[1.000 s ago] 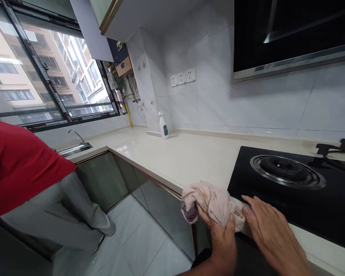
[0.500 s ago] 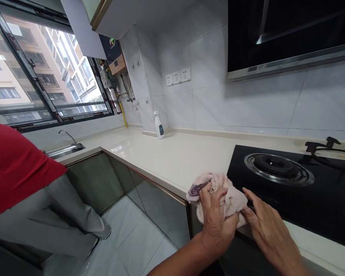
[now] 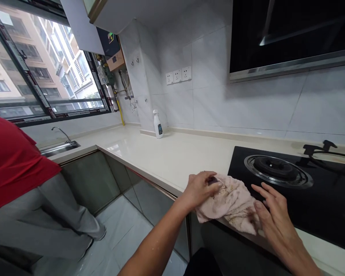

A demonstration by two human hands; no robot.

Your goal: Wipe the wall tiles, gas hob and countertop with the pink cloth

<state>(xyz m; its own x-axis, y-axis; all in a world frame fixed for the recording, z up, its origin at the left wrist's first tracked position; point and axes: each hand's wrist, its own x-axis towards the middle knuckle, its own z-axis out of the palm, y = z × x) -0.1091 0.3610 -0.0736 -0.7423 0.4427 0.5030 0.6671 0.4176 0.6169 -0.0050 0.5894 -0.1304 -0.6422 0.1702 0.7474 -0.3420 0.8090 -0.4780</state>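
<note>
A pale pink cloth (image 3: 228, 201) with brownish stains lies spread over the counter's front edge, beside the black gas hob (image 3: 278, 207). My left hand (image 3: 200, 190) pinches the cloth's left upper corner, where a dark purple patch shows between thumb and fingers. On the other side, my right hand (image 3: 276, 216) is open with its fingers stretched out. Its thumb is at the right edge of the cloth; whether it touches is hard to tell.
A white spray bottle (image 3: 158, 124) stands on the cream counter (image 3: 149, 153) by the wall. The hob has a round burner (image 3: 271, 165) and a black pan support (image 3: 327, 149). At left, a person in a red top (image 3: 17, 165) stands near the sink (image 3: 60, 148).
The bunched cloth has been opened out flatter. My left hand has shifted left to its corner, and my right hand has moved slightly right with its fingers spreading.
</note>
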